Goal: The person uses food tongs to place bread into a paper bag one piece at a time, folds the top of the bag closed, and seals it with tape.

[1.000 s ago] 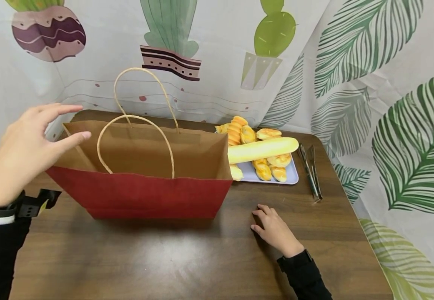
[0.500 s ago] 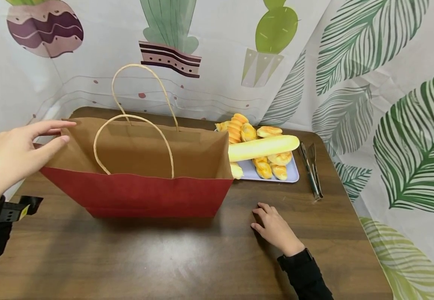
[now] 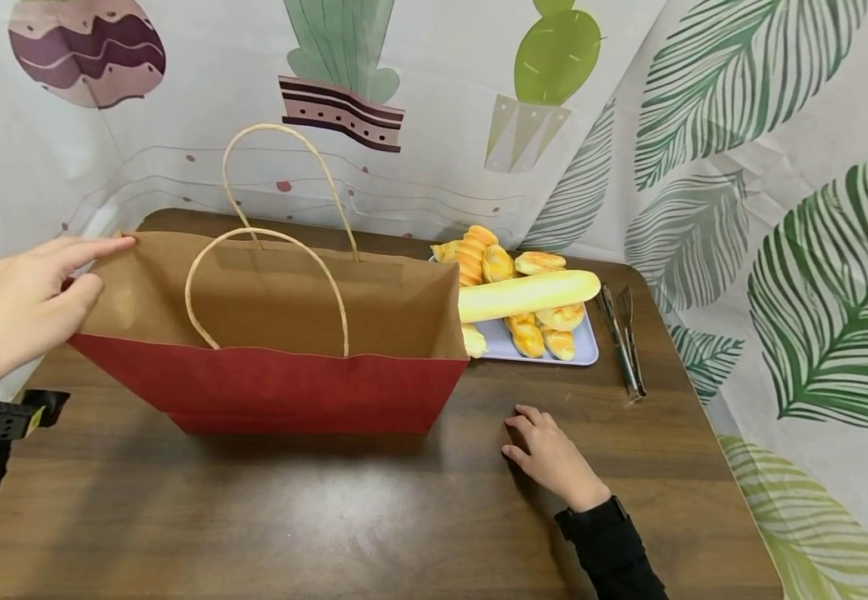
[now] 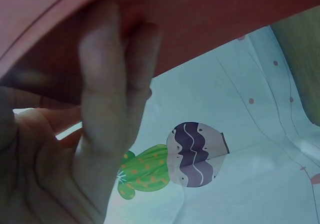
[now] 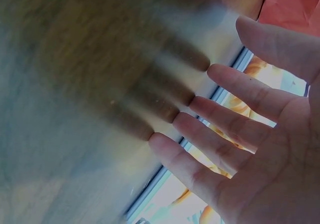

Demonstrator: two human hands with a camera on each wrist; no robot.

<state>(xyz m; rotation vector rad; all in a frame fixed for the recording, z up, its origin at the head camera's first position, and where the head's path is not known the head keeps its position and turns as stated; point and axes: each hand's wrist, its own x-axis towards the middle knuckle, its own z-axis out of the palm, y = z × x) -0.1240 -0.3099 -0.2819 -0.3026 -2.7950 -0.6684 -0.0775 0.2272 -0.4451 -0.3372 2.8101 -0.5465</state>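
A red paper bag [image 3: 276, 387] with a brown inside and two cord handles stands upright on the table, its top open. My left hand [image 3: 36, 296] grips the bag's left rim, the index finger reaching along the edge and the thumb on the near side. In the left wrist view, fingers [image 4: 102, 79] lie against the red outer paper. To the right of the bag my right hand [image 3: 554, 458] rests on the table, holding nothing. In the right wrist view its spread fingers [image 5: 192, 166] touch the surface with their tips.
Behind the bag's right end a pale lilac tray [image 3: 587, 346] carries several bread rolls and a long yellow loaf [image 3: 531, 295]. Metal tongs [image 3: 623, 342] lie beside the tray. The wooden table [image 3: 328, 517] meets a plant-printed cloth backdrop [image 3: 449, 100].
My left hand has come down and leftward onto the bag's rim and drawn the left side outward, so the mouth is slightly wider. The right hand stays put.
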